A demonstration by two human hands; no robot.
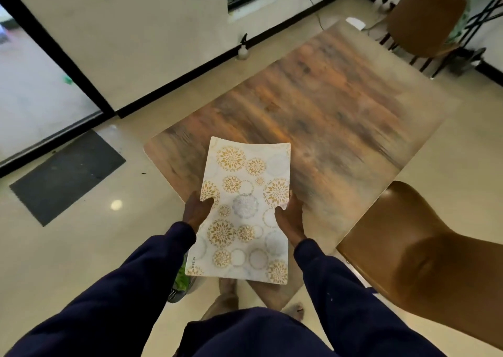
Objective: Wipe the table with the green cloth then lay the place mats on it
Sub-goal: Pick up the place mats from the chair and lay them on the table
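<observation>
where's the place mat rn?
Head view, lower centre: the place mat is held by its side edges between the left hand and the right hand, above the near corner of the table.

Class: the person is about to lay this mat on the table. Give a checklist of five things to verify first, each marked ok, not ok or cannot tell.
1. Place mat gripped at both long edges by left hand and right hand: ok.
2. Patterned side faces up: ok.
3. Table bare ahead of the mat: ok.
4. Table wiped clean: cannot tell, surface blurred.
5. Only one mat in the grip: cannot tell.
</observation>
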